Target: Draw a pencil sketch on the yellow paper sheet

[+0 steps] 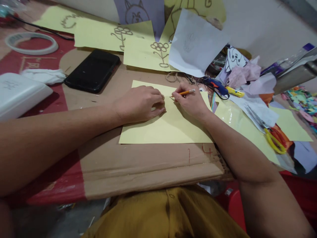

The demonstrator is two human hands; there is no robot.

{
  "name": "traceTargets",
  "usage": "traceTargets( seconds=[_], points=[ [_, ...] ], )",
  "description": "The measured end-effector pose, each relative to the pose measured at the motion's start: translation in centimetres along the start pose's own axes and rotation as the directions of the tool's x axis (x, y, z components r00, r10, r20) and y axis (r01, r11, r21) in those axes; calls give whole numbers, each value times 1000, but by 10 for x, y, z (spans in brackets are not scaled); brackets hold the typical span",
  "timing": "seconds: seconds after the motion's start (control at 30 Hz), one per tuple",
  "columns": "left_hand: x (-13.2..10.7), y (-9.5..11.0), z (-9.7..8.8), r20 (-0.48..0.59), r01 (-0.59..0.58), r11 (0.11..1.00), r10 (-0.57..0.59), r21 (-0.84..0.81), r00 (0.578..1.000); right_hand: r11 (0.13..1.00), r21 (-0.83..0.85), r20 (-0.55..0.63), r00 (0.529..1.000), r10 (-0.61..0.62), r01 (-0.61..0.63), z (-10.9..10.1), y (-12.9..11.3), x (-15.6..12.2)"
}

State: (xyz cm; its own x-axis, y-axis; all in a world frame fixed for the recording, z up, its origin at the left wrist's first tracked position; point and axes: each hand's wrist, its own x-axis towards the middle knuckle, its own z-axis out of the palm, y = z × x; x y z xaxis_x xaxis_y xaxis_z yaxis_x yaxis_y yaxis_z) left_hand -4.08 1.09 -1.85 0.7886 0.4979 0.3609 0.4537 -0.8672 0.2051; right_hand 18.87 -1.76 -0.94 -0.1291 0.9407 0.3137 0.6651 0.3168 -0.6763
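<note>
A pale yellow sheet of paper [170, 127] lies on a brown cardboard sheet [138, 165] in front of me. My left hand [142, 104] rests on the sheet's upper left part with its fingers curled, pressing the paper down. My right hand [192, 100] is closed on an orange pencil [184, 93], whose tip touches the paper near the top edge, just right of my left hand's fingers.
A black phone [92, 70] lies at the upper left, with a white box [17, 92] and a tape roll [31, 43] beyond it. Yellow sheets with flower drawings [146, 53] lie behind. A glue gun [215, 86], yellow-handled scissors [271, 137] and paper scraps crowd the right.
</note>
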Motion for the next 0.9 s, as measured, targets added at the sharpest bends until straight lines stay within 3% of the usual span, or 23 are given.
traceTargets(
  seconds=[0.13, 0.37, 0.9],
  points=[
    [1, 0, 0, 1, 2, 1000, -2, 28, 1000, 1000, 5, 0, 1000, 17, -17, -1, -3, 0],
    [1, -1, 1, 13, -3, 999, 2, 38, 1000, 994, -49, -100, 990, 94, -99, -3, -4, 3],
    [1, 0, -1, 15, 12, 1000, -12, -15, 1000, 998, 3, -5, 998, 58, -58, 0, -2, 0]
  ],
)
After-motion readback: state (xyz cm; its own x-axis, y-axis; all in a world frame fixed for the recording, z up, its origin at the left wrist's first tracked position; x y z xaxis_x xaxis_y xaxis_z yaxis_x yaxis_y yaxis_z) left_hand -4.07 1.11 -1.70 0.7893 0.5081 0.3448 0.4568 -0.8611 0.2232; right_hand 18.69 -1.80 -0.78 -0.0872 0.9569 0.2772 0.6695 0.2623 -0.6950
